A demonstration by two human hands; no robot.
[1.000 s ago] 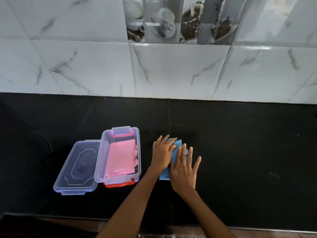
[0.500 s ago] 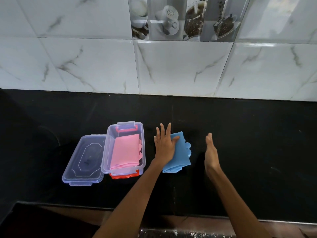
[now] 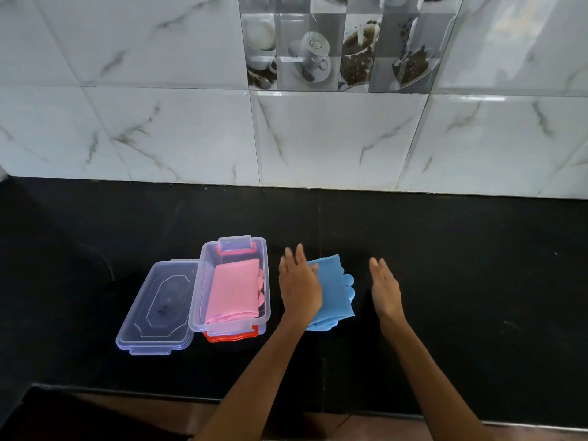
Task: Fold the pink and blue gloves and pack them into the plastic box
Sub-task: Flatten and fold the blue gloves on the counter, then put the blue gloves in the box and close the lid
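A wall of white marble-patterned tiles (image 3: pixel 318 138) fills the upper half of the view, with a band of grey coffee-cup picture tiles (image 3: pixel 340 49) at 12 o'clock. Below it lies the black stone tabletop (image 3: pixel 461 281).

At 9 o'clock from the hands stands the clear rectangular plastic box (image 3: pixel 234 283) with orange-red latches at both short ends, open on top. Touching its left side at 9 o'clock lies the clear plastic lid (image 3: pixel 159 308), flat on the tabletop.

Inside the box rests the folded pink rubber glove (image 3: pixel 232 289), its finger tips peeking out along the 3 o'clock edge. The folded blue rubber glove (image 3: pixel 334 291) lies on the tabletop just beside the box at 3 o'clock, its finger tips pointing towards 3 o'clock.

The left hand (image 3: pixel 299 286) lies flat, fingers spread and blurred, covering the 9 o'clock edge of the blue glove, palm down rather than gripping. The right hand (image 3: pixel 385 289) stands on edge with fingers straight and together, holding nothing, near the blue glove at 3 o'clock but apart from it.
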